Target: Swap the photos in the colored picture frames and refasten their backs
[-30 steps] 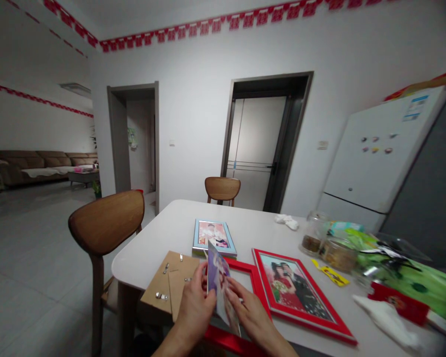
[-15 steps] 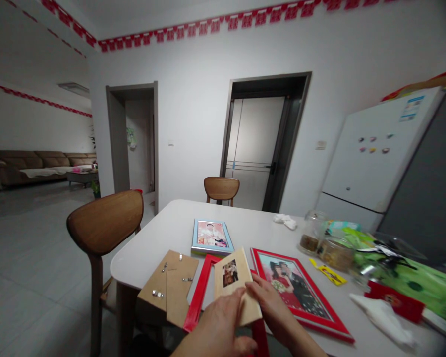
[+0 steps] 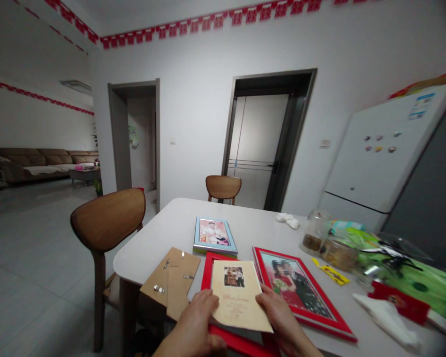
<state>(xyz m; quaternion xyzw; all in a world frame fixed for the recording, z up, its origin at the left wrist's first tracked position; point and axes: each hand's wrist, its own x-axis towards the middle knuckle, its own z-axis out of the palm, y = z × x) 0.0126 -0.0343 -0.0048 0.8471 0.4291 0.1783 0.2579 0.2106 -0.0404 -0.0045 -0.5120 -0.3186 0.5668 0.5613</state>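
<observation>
A cream paper insert (image 3: 236, 306) with a small photo near its top is held between my two hands, over a red picture frame (image 3: 207, 272) on the table. My left hand (image 3: 200, 317) grips its left edge, thumb on top. On the opposite edge, my right hand (image 3: 277, 310) pinches it the same way. Left of the red frame lies a brown backing board (image 3: 182, 285) with metal clips. A second red frame with a couple's photo (image 3: 301, 287) rests to the right. Behind is a light blue framed photo (image 3: 214, 234).
Glass jars (image 3: 315, 233), a yellow packet (image 3: 334, 274), a red envelope (image 3: 399, 300), crumpled white tissue (image 3: 386, 320) and a green bag (image 3: 423, 282) crowd the table's right side. A wooden chair (image 3: 107, 218) stands at the left, another chair (image 3: 223, 187) at the far end.
The paper insert has turned from a tilted, edge-on pose to lie flatter, its printed face towards me. My left hand has shifted left to its edge. The view has moved slightly.
</observation>
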